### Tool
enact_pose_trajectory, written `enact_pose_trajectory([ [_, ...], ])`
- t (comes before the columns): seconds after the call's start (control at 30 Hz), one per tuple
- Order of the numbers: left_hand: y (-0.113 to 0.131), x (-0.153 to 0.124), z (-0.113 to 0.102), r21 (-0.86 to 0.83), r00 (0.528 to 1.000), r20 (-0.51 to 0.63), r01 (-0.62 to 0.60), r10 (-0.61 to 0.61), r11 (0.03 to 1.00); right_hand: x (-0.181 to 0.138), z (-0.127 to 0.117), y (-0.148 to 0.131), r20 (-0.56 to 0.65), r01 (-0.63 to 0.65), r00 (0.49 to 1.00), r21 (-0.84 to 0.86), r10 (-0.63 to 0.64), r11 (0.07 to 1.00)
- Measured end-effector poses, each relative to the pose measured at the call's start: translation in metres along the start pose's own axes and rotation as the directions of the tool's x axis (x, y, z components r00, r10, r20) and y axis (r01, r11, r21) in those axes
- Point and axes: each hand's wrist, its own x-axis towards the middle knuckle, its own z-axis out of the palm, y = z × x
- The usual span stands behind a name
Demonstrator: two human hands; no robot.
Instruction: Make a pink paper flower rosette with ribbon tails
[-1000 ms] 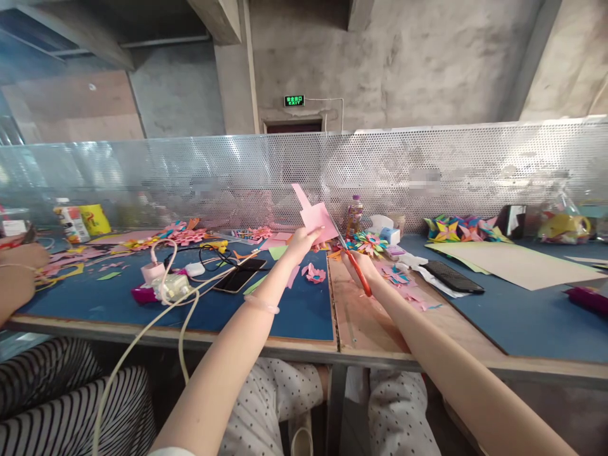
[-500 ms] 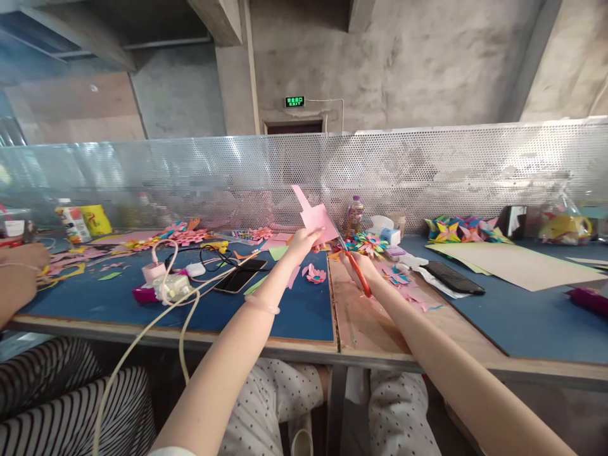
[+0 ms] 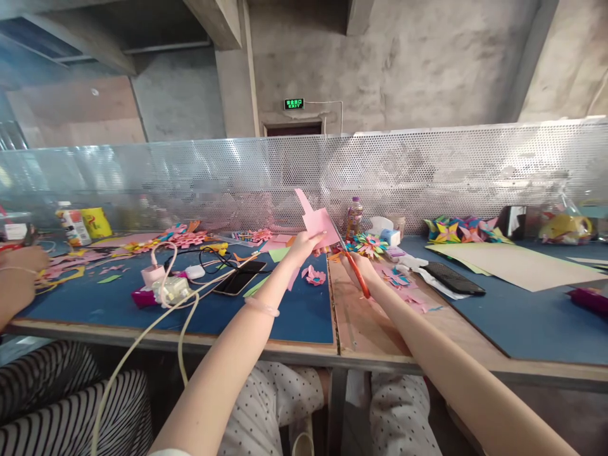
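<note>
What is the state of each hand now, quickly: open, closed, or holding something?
Left hand: closed, holding up the pink paper piece.
Right hand: closed on the red-handled scissors, blades at the paper's edge.

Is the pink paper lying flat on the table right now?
No, the left hand holds the pink paper up above the blue mat, with the red-handled scissors in the right hand beside it.

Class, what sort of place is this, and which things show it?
Probably a shared paper-craft workshop in a bare industrial room: folded paper flowers litter the bench, the right hand holds scissors to pink paper, and concrete walls rise behind a perforated metal screen.
</note>
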Motion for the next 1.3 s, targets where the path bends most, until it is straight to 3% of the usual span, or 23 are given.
enact_pose_trajectory([
  [0.57,-0.002,0.001,-0.002,0.037,1.0,0.005,0.015,-0.015,0.999,-0.003,-0.002,-0.004,-0.003,0.037,0.999,0.001,-0.037,0.999],
  [1.3,0.002,-0.002,0.001,0.1,1.0,0.007,-0.008,0.008,0.995,0.004,0.008,0.008,-0.011,-0.009,1.0,-0.041,0.009,0.999],
])
